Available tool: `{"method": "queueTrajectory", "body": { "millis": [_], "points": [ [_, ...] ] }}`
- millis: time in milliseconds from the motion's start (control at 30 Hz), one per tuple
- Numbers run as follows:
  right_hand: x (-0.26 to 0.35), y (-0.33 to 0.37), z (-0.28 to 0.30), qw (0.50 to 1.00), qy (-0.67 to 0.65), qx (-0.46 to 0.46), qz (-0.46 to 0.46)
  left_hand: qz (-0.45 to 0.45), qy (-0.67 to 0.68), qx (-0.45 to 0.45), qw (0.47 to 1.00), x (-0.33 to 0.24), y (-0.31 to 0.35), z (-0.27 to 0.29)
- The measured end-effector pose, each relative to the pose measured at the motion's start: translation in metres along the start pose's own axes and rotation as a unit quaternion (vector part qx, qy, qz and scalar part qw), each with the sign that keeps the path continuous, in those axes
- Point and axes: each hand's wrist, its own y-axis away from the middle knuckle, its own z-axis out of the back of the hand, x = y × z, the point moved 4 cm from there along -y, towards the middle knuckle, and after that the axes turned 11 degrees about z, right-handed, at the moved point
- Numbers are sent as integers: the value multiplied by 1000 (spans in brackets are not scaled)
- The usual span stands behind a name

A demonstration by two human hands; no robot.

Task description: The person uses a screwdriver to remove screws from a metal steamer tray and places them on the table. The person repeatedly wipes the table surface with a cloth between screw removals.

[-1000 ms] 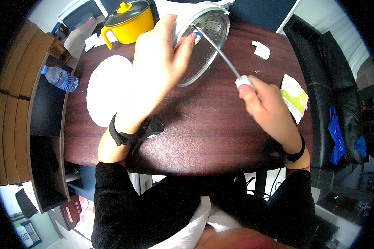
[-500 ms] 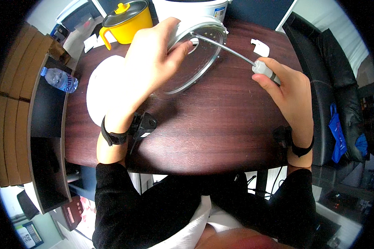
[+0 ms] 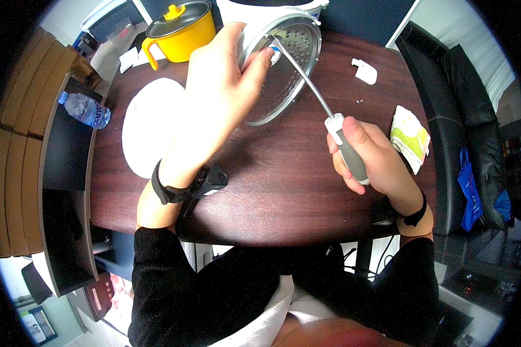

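Observation:
My left hand (image 3: 228, 81) grips the near-left edge of a round, lid-like disc (image 3: 295, 72) with a pale rim and a shiny perforated face, tilted up off the table. My right hand (image 3: 376, 153) is closed round the grey-and-white handle of a screwdriver (image 3: 307, 81). Its long metal shaft slants up and leftward. The tip meets or nearly meets the disc beside my left thumb; I cannot tell whether it touches a screw. A white round piece (image 3: 151, 127) lies on the table, partly behind my left forearm.
On the dark wooden table (image 3: 272, 191) are a yellow pot (image 3: 185, 45) with a lid, a white tub (image 3: 233, 14), a white plastic part (image 3: 365, 72), small screws (image 3: 359, 102) and a green-and-white cloth or packet (image 3: 410, 139). A water bottle (image 3: 87, 111) lies at left; a black sofa (image 3: 446, 115) stands right.
My right hand has come down toward me and turned, so the screwdriver slants more steeply and its handle shows. The disc has tilted slightly. Small screws and the green-and-white item have come into sight.

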Motion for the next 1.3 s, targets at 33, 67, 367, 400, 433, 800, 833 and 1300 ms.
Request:
{"method": "queueTrajectory", "body": {
  "millis": [33,67,367,400,433,800,833,1300],
  "points": [
    [-1,0,-2,1000,-20,5,-3,-7,-7,-6,1000,-1,0,-1],
    [-2,1,-3,999,-37,11,-7,-15,-15,-12,1000,-3,1,-1],
    [6,-5,8,984,172,-8,51,-78,-96,-51,991,-15,4,3],
    [10,-4,10,975,213,-20,66,-77,-90,-46,992,-15,4,3],
    [13,-4,14,946,306,-51,96,-80,-98,-45,991,-16,4,3],
    [25,-4,34,843,494,-136,164,-26,-17,17,999,-2,-3,4],
    [19,-4,33,891,426,-109,112,-22,-18,10,1000,-1,-2,3],
    [-2,-11,13,993,118,8,15,-72,-100,-48,991,-12,1,2]
  ]
}}
